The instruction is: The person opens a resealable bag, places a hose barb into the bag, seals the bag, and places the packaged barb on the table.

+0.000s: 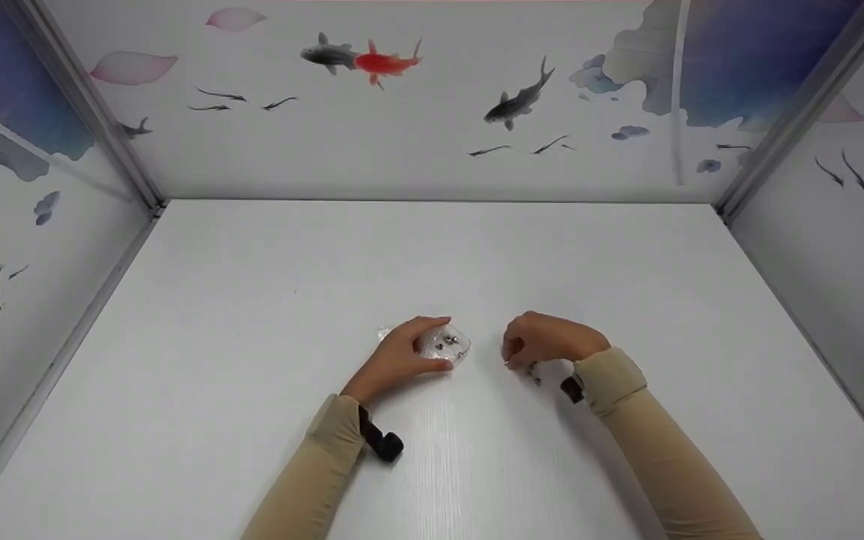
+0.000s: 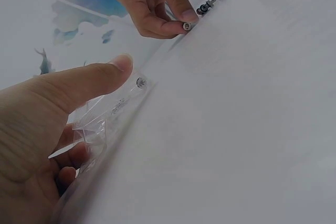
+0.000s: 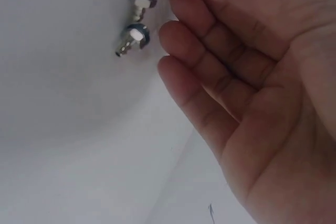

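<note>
"Where do we find the clear plastic container (image 1: 465,344)?"

"We see it about midway across the white table (image 1: 237,420), left of the right hand (image 1: 548,337). A few small metal pieces (image 1: 448,341) lie inside; whether it is a box or a bag, we cannot tell."

"And the left hand (image 1: 398,356)?"

"Its thumb and fingers are spread apart but curve round the container, gripping it from the near and far sides."

"What do we make of the right hand?"

"Thumb and forefinger are closed together on a small screw (image 2: 187,26), just above the table; we see its other fingers bent."

"Anything beside it?"

"We count at least two loose screws (image 3: 137,34) on the table, close to those fingers on the near side. At the far edge stands a wall (image 1: 402,150) painted with fish."
</note>
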{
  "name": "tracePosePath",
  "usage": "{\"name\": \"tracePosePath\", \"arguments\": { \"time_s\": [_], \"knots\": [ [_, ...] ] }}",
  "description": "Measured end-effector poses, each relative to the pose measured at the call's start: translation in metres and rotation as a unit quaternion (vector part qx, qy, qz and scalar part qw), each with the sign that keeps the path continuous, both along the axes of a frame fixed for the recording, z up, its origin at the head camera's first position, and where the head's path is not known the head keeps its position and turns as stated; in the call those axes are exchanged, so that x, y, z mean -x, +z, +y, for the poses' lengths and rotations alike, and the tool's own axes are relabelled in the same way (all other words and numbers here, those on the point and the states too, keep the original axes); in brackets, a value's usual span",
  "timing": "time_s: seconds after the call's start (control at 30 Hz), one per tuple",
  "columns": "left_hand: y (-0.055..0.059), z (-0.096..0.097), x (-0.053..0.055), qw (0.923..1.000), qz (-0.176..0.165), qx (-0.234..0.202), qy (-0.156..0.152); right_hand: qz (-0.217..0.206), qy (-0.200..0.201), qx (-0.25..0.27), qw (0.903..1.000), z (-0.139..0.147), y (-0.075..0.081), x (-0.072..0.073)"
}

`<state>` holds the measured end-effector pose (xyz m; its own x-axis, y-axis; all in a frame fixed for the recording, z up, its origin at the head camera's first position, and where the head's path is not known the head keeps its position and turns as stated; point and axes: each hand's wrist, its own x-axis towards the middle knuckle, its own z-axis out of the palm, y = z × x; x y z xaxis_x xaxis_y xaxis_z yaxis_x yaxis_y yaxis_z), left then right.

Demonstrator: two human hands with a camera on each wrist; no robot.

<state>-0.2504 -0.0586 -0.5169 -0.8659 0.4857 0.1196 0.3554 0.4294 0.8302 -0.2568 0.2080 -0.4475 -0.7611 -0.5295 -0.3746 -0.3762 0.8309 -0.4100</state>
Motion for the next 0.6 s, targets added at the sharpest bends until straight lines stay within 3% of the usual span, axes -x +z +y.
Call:
{"name": "tracePosePath", "arguments": {
  "time_s": [0.33,0.6],
  "knots": [
    [-0.0018,0.0004,0.0009,1.0000,0.002,0.004,0.000,-0.002,-0.005,0.001,1.0000,-0.0013,-0.0009,0.0013],
    [-0.0019,0.0009,0.0010,1.0000,0.004,0.002,0.001,0.031,0.033,0.029,0.9986,-0.0056,0.0038,0.0045]
  ]
}}
